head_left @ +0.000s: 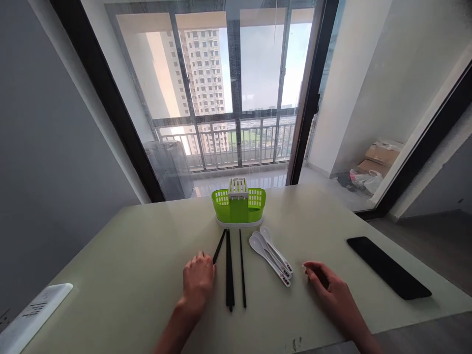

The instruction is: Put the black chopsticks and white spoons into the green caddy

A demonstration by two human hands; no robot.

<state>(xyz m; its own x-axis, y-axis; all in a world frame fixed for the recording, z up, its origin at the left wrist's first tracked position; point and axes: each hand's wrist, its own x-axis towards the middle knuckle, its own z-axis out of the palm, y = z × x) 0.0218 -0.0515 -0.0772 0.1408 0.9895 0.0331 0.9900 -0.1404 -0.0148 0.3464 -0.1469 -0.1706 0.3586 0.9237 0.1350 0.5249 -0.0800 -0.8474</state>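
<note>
My left hand rests on the table, its fingers closed around black chopsticks whose far ends stick out past the thumb; how many it holds is hidden. Just right of it lie a bundle of black chopsticks and one separate chopstick. Several white spoons lie fanned out and overlapping, bowls away from me. To their right my right hand rests with curled fingers and touching tips, nothing visible in it. Behind the utensils stands a green utensil basket with a white slotted top piece.
The pale table reaches to a glass door. A long black flat item lies at the right, and a white flat object at the left edge. Beyond the glass, cardboard boxes and plastic bags sit on the floor.
</note>
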